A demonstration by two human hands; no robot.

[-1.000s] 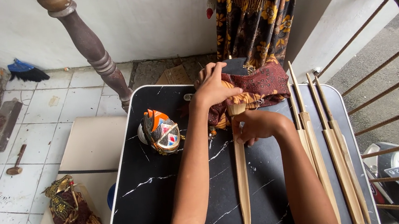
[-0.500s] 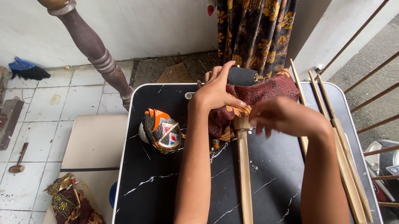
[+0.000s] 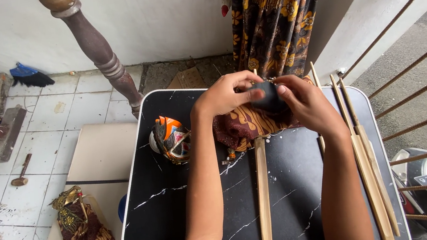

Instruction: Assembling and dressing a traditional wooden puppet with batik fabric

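A: What's the biggest thing here?
B: A black marble-patterned table [image 3: 181, 215] with a white rim. On it lies a maroon batik cloth [image 3: 244, 127] on a long wooden rod [image 3: 263, 194], with more wooden rods [image 3: 369, 172] along the right edge.
A: And the hands?
B: Both are at the far end of the table, above the cloth. The left hand [image 3: 224, 96] and right hand [image 3: 302, 102] are closed together around a small dark round piece [image 3: 270, 97], fingers pressing it from either side.
A: Any containers?
B: None that I can make out. A painted orange puppet head [image 3: 171, 138] lies left of the cloth.
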